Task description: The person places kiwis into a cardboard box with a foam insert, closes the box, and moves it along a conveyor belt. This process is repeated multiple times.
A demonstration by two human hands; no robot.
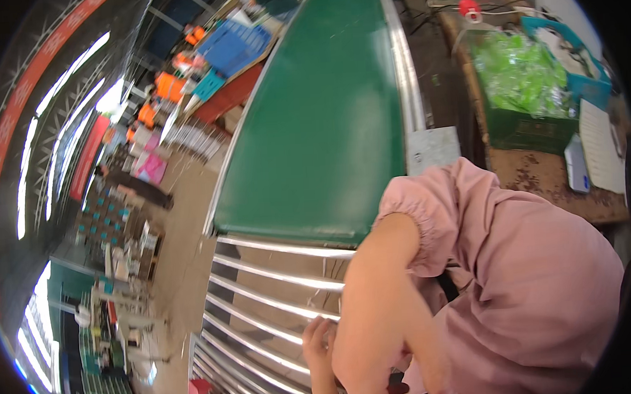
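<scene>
My right hand point(377, 311) is close to the camera, its wrist coming out of a gathered pink sleeve. The back of this hand is in view, with the thumb pointing down; the other fingertips are hidden. Just left of it, my left hand point(317, 341) is raised over the metal rollers point(273, 306), fingers bent, with a thin bracelet at the wrist. Whether either hand holds anything cannot be seen. Beyond the rollers lies a green conveyor belt point(317, 132) with metal side rails.
On the right, a worn wooden table point(544, 174) bears a green crate point(531, 132) of green plastic-wrapped items and a teal basket point(588, 83). A metal plate point(433, 148) adjoins the belt. A blue crate point(235, 46) stands across it. A person point(138, 187) is farther off left.
</scene>
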